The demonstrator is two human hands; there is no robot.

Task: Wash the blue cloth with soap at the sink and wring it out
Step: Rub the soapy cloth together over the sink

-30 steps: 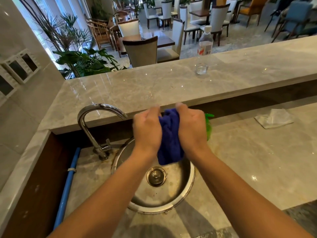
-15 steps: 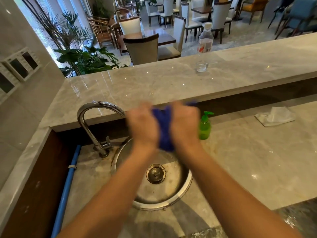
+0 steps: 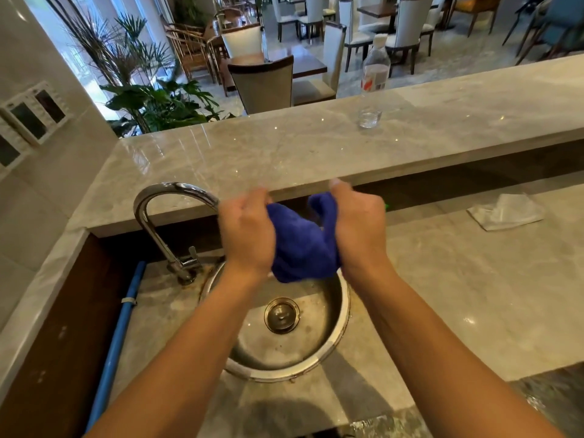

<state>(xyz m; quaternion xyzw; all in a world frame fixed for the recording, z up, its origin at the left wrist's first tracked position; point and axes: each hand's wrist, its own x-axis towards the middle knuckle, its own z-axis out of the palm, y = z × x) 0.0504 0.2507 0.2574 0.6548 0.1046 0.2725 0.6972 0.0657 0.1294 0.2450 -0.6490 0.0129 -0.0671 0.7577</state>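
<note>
A: Where is the cloth?
B: Above the round sink (image 3: pixel 284 374). The blue cloth (image 3: pixel 303 245) is bunched between both hands.
A: And the grip?
B: The left hand (image 3: pixel 246 235) and the right hand (image 3: pixel 358 229) each curl around one end. I think it is soft and heavy with water, so hold it at the ends.

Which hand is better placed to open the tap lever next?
Probably the left hand: it grips the blue terry cloth nearest the curved chrome tap and its small lever. The right hand holds the cloth's far side, farther away.
</note>
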